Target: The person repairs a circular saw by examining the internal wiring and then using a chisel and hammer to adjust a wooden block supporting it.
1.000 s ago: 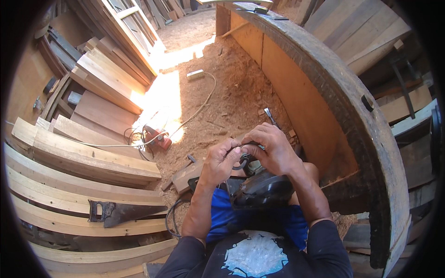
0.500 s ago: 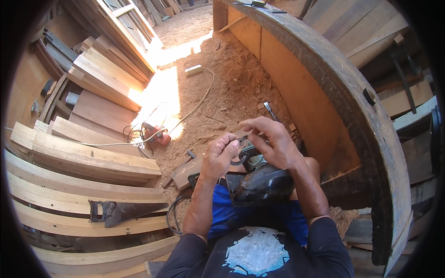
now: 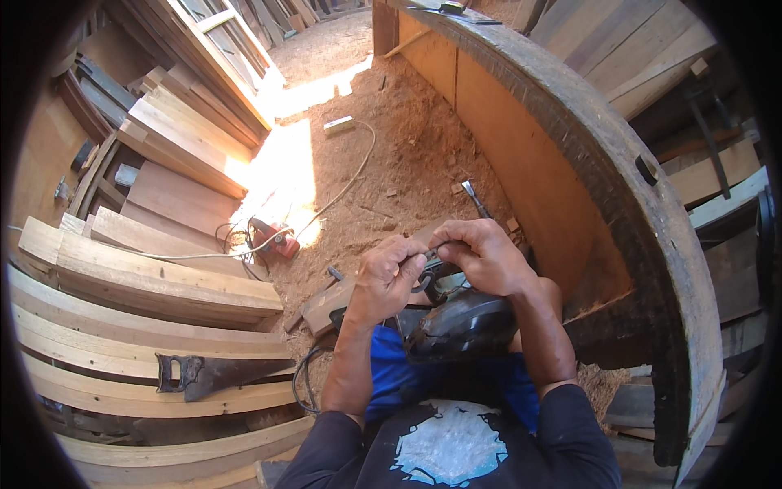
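Just above my lap, my left hand (image 3: 384, 277) is closed in a pinch, thumb against the fingers, on a short dark cord. My right hand (image 3: 487, 257) pinches the same cord from the other side, its fingertips nearly meeting the left ones. Below them a thick black loop of cord (image 3: 425, 282) curves down to a power tool (image 3: 460, 326) with a dark, worn housing, resting on my lap over blue shorts. The fingers hide most of the pinched part. A chisel (image 3: 475, 198) with a metal blade lies beyond my right hand.
A handsaw (image 3: 220, 374) lies on stacked planks (image 3: 155, 277) to the left. The sawdust-covered floor ahead holds a red power tool (image 3: 274, 239) and a white power strip (image 3: 339, 124) with its pale cable. A large curved wooden piece (image 3: 603, 147) rises along my right.
My right hand has turned and its fingers have closed tighter in a pinch. Both hands are closer together, with the left hand slightly tilted inward. The tool on my lap stays put.
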A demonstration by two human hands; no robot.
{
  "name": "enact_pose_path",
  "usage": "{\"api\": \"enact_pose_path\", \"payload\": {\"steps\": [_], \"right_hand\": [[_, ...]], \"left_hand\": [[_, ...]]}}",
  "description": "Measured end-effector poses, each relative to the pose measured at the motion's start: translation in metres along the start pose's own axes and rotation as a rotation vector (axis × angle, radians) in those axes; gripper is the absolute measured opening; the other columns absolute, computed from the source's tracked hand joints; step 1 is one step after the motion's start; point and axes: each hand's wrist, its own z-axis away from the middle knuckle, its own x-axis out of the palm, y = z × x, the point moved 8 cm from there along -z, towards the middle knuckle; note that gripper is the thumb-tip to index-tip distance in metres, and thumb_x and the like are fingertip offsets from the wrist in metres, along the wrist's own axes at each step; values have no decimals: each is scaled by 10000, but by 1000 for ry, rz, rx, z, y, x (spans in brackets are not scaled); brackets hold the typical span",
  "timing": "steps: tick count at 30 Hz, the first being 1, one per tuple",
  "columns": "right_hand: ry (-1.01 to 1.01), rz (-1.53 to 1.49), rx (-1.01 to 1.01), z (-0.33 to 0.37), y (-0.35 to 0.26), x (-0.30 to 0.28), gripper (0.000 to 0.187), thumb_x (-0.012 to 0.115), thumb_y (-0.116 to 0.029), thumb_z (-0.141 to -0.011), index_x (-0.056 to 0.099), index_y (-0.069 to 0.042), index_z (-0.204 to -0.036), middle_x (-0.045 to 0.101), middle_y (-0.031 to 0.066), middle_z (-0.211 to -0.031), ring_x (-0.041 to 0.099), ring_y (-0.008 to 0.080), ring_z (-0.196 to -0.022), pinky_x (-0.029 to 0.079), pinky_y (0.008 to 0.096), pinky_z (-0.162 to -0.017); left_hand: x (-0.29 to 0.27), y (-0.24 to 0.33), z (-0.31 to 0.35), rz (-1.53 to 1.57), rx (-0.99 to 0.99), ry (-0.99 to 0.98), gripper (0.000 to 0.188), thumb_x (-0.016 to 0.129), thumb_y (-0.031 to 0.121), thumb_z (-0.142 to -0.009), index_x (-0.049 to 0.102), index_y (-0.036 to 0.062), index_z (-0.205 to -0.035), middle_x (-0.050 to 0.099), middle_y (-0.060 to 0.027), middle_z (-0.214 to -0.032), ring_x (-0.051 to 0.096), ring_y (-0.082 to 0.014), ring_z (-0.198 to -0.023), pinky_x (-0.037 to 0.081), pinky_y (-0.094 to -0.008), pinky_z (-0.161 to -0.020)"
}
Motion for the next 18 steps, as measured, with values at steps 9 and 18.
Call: {"api": "enact_pose_path", "payload": {"steps": [9,18], "right_hand": [[-270,-412,136,7,19,11,110,682,46,-899,707,22,-1004,688,3,-854,612,70,-822,525,261,-777],[-160,-335,194,1,24,17,114,690,27,-908,715,31,-1020,725,83,-878,666,129,-821,551,307,-760]], "left_hand": [[16,-9,8,166,-12,-200,118,690,71,-923,711,-10,-1005,679,-127,-871,665,-235,-814,519,-348,-736],[5,25,4,-249,85,65,142,734,135,-899,694,19,-972,653,-113,-840,665,-252,-794,519,-376,-697]]}}
